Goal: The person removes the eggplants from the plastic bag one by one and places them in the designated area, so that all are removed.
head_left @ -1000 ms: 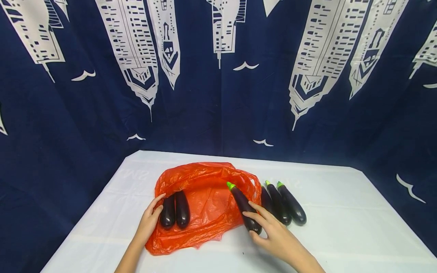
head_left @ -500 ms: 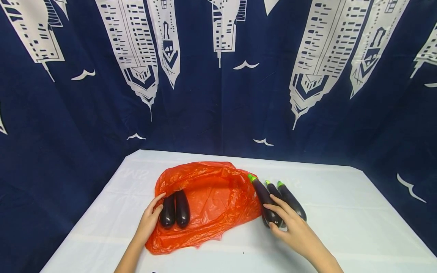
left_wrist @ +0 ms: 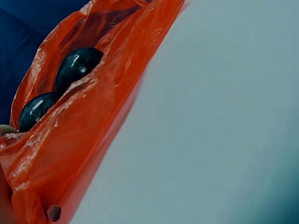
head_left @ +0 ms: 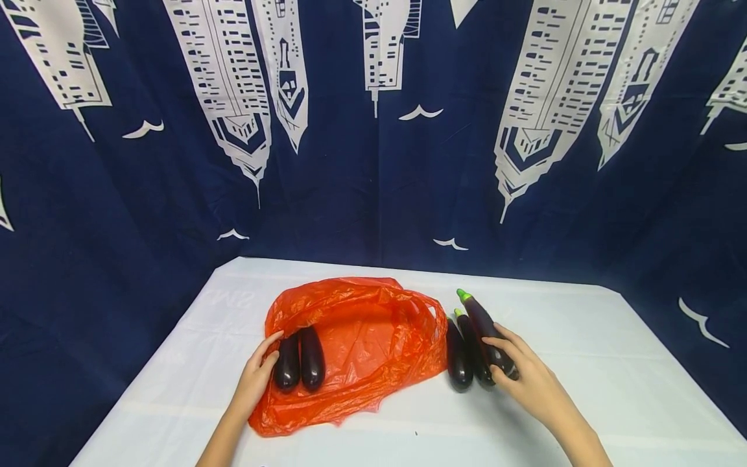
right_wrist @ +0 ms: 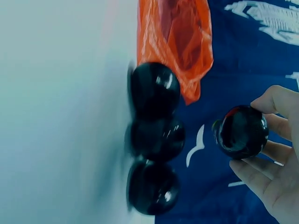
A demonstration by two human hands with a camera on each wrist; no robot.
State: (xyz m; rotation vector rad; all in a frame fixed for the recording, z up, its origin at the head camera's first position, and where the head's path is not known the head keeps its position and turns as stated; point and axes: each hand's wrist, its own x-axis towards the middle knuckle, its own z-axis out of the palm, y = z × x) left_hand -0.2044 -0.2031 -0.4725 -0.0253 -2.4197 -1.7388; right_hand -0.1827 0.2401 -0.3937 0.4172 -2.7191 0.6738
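In the head view a red plastic bag (head_left: 362,344) lies spread with its mouth toward me. Inside its left part two dark eggplants (head_left: 312,358) lie side by side; their round ends (left_wrist: 78,67) show in the left wrist view. My left hand (head_left: 255,375) holds the bag's left edge. To the right, my right hand (head_left: 528,373) grips another eggplant (right_wrist: 243,133) by its thick end, green stem pointing away. It is raised over a row of three eggplants (head_left: 458,357) on the table; the held one hides the rightmost in the head view.
The white-covered table (head_left: 601,363) extends right of the row and in front of the bag. A dark blue curtain (head_left: 379,194) printed with white buildings hangs behind the table's far edge. The bag's right side lies close against the leftmost eggplant of the row.
My right hand has carried the held eggplant rightward, from the bag's right edge across the row to above its right side. My left hand and the bag's left side have stayed put.
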